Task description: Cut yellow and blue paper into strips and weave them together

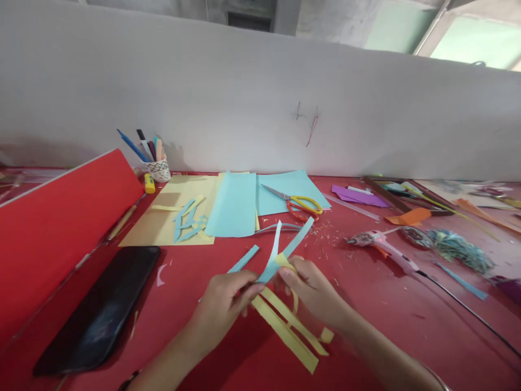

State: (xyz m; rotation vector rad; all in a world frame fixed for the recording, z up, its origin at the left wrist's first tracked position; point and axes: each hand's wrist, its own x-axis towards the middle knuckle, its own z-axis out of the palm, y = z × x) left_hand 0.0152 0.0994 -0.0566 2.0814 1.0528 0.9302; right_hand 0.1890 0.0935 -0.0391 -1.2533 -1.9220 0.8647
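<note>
My left hand (222, 304) pinches the lower end of blue paper strips (267, 273) between thumb and fingers. One strip splits upward into two arms, a pale one and a blue one. My right hand (311, 288) is closed on a yellow paper strip (284, 262) that crosses the blue ones. Below the hands, several yellow paper strips (285, 331) lie on the red table (228, 358), beside a small yellow paper piece (326, 335). Another blue strip (244, 259) shows behind my left hand.
Scissors (291, 196) rest on blue paper sheets (232, 203). Woven strips (189, 220) lie on a yellow sheet (163, 209). A phone (101, 309) and red board (73, 217) are left, near a pen cup (158, 168). A pink glue gun (382, 247) with its cord lies right.
</note>
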